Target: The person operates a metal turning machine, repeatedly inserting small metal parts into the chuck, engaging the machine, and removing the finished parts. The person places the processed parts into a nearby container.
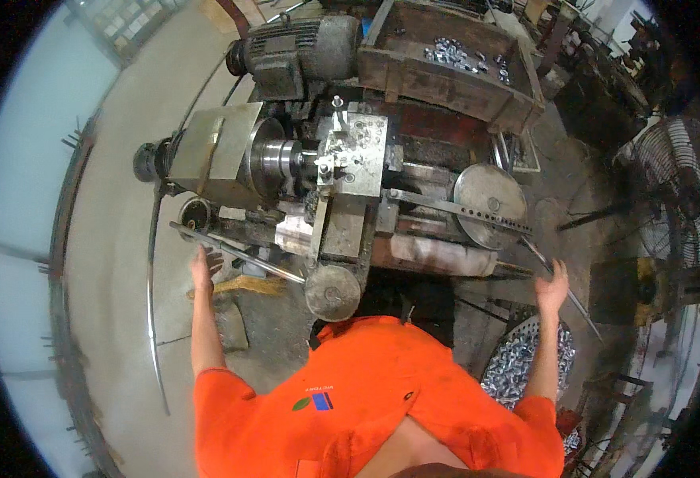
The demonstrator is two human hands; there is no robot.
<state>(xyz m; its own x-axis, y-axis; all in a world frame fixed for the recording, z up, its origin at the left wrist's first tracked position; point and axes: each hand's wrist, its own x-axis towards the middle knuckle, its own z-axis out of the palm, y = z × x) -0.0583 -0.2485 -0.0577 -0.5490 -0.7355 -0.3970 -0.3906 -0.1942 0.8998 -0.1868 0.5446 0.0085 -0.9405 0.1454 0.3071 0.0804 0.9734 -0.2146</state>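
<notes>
A metalworking lathe stands in front of me, its round chuck (272,159) at the left of a bright metal tool block (363,155). My left hand (205,268) is just below the outer end of a long metal lever (246,257). Its dark-stained fingers look apart, and I see no grip round the lever. The lever runs to a round disc (333,292) at the machine's front. At the right, my right hand (553,288) is closed round a thin metal rod (581,309) beside a large round plate (490,205). A strip with holes (477,213) crosses that plate.
An electric motor (298,49) sits behind the lathe, next to a wooden tray (437,84) with small shiny metal parts. More such parts (517,366) fill a container near my right forearm. A caged fan (672,191) stands at the right. A long thin bar (150,279) extends at the left.
</notes>
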